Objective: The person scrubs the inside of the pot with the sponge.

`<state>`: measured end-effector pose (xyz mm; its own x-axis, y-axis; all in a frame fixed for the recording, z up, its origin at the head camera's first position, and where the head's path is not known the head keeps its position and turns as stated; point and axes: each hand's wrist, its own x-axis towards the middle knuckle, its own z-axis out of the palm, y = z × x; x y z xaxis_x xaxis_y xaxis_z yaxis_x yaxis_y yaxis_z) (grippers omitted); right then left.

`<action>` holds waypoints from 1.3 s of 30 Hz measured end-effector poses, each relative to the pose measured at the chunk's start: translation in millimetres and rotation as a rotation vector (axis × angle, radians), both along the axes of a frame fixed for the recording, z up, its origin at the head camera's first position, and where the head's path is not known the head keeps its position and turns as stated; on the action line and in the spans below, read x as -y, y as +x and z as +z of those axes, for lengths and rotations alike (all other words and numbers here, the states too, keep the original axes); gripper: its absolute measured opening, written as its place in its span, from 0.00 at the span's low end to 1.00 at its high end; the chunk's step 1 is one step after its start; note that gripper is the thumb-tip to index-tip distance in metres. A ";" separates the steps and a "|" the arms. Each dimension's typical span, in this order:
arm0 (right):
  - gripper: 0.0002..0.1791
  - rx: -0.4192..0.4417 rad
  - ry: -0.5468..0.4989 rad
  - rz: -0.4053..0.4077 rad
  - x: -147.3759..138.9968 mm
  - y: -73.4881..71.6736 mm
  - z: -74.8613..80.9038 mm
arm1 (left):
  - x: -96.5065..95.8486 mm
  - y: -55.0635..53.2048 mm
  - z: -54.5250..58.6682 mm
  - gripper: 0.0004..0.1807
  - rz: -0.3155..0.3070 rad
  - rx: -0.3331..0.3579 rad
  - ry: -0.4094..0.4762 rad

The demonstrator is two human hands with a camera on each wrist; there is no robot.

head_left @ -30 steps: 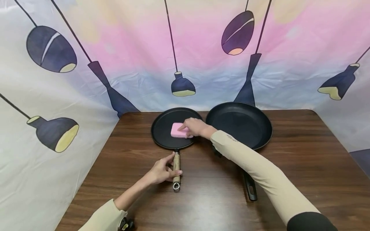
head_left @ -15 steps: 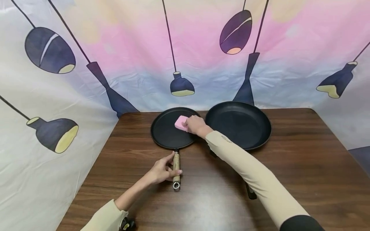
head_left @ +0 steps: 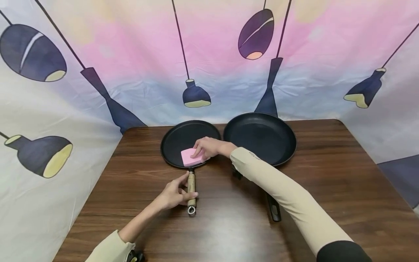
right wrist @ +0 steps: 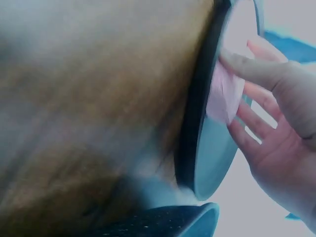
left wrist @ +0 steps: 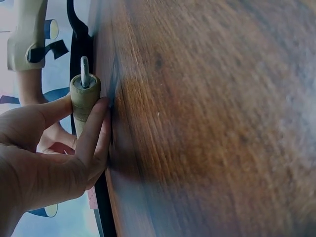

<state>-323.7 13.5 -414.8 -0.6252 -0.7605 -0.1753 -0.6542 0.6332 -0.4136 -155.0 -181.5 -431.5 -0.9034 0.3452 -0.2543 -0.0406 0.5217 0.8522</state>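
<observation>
Left hand (head_left: 173, 194): grips the wooden handle (head_left: 191, 187) of the flat pan (head_left: 175, 142).
Right hand (head_left: 210, 146): grasps a pink sponge (head_left: 189, 158).
Sponge: on the flat pan's near side, close to its handle.
Deep pan (head_left: 262, 133): just right of the flat one.
Table (head_left: 229, 222): wood, beneath both pans.

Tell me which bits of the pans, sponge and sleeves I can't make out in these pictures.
Sponge: head view, partly covered by the right hand.
Wooden handle: left wrist view, partly hidden by the left hand.
Black handle: head view, upper part behind the right sleeve.
Sleeve lettering: head view, too small to read.
Left sleeve: head view, cut off by the bottom edge.
</observation>
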 end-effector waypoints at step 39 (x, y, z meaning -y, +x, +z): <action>0.30 -0.122 0.094 -0.149 11.0 -16.2 -2.8 | -4.2 -0.9 -2.1 0.49 0.013 -0.002 -0.005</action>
<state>-339.9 2.5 -417.6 -0.7507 -0.6416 -0.1573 -0.5918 0.7590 -0.2716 -155.9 -177.2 -433.6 -0.9082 0.3322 -0.2545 -0.0460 0.5252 0.8497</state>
